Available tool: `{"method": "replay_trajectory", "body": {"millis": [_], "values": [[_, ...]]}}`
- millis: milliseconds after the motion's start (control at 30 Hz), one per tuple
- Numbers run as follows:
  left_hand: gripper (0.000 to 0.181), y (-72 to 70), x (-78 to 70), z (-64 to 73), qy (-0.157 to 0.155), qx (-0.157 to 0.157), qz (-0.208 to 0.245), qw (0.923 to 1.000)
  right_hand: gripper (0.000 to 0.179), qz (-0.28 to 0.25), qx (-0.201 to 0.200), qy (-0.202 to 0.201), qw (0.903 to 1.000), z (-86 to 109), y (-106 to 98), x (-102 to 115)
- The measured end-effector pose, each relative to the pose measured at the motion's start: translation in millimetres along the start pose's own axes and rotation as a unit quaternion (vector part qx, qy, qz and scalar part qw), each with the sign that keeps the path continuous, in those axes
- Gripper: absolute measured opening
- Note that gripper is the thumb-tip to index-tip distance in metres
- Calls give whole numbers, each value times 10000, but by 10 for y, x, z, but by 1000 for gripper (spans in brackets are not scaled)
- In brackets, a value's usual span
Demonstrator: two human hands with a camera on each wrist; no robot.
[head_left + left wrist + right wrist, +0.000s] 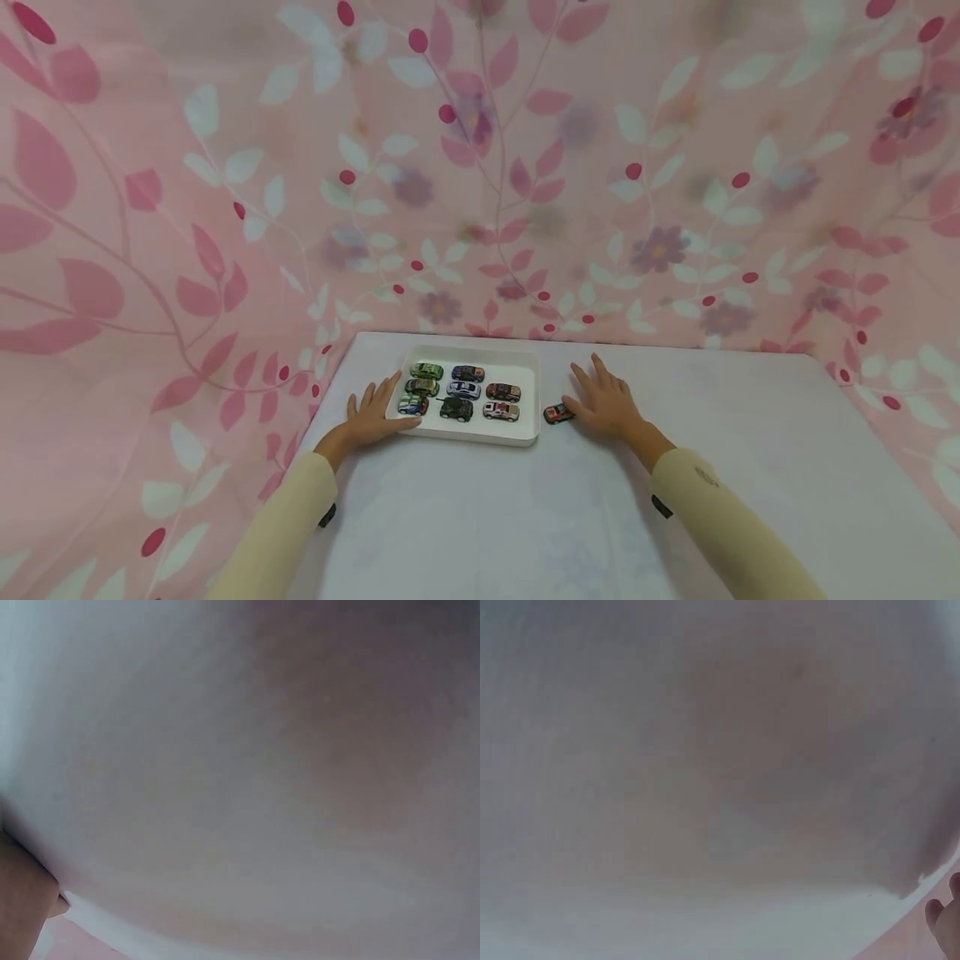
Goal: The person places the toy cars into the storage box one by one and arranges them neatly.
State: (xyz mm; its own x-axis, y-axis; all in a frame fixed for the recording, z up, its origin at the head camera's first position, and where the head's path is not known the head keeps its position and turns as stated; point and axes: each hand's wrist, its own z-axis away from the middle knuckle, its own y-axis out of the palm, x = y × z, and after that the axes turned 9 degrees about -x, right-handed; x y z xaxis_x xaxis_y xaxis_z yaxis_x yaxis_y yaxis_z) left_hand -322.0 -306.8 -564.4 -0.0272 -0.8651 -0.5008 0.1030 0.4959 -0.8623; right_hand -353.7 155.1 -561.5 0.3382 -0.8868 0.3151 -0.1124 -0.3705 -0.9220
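A white tray point(472, 433) on the table holds several small toy cars, among them a green one point(427, 371), a white one point(501, 411) and a dark military-looking one point(455, 408). My left hand point(371, 417) rests at the tray's left edge, fingers spread and thumb along its near corner. Just right of the tray, a red and black toy car point(557, 413) sits on the table. Beside that car my right hand point(606, 404) lies with its fingers extended, the thumb at the car's right end. Both wrist views show mostly blurred cloth, with a bit of each hand at a lower corner.
A pale cloth covers the table point(480, 517). Behind it and at the sides hangs a pink curtain point(480, 167) with leaves and flowers. A small black object shows under each cream sleeve point(727, 517).
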Motion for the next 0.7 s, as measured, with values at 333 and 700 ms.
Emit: {"method": "replay_trajectory", "body": {"millis": [333, 700], "values": [[115, 88, -18, 88, -61, -24, 32, 10000, 61, -212, -325, -529, 9978, 158, 99, 236], [114, 0, -68, 88, -70, -139, 112, 9998, 12, 49, -1140, -424, 9926, 192, 31, 243]]}}
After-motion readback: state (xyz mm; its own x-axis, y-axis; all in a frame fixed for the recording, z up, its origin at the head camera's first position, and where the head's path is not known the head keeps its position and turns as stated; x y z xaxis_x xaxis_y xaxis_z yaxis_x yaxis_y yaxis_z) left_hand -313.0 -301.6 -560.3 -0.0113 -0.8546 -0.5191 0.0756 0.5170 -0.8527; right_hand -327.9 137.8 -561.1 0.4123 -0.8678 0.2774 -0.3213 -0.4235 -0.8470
